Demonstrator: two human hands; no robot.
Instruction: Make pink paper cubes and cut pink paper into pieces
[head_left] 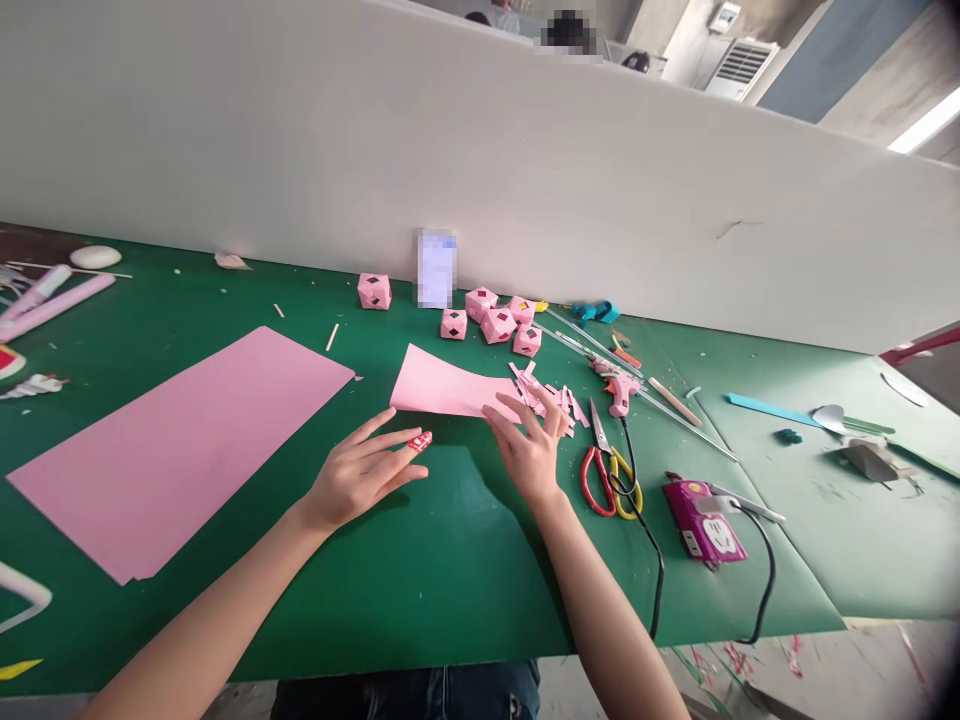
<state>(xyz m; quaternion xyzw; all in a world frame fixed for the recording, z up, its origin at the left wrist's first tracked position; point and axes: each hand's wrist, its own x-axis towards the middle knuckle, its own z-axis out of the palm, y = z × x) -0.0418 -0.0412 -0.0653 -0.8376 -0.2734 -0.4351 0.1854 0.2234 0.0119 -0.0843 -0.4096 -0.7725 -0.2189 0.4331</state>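
A short pink paper sheet (450, 388) curves across the green table in front of me. My right hand (534, 450) has its fingers at the sheet's right end and seems to grip it there; the exact contact is partly hidden. My left hand (367, 478) is open with fingers stretched, one fingertip at the sheet's lower left corner. One of its fingers wears a red and white wrap. Just beyond the right hand lie loose pink paper strips (574, 405). Several pink paper cubes with diamond-shaped holes (497, 325) stand behind the sheet, another cube (374, 291) farther left.
A large pink sheet (187, 450) lies at left. To the right are scissors (598, 480), a pink glue gun (619, 392), clear glue sticks (675, 420) and a purple power strip (703, 522) with black cables. A phone (436, 268) leans against the white partition (300, 150).
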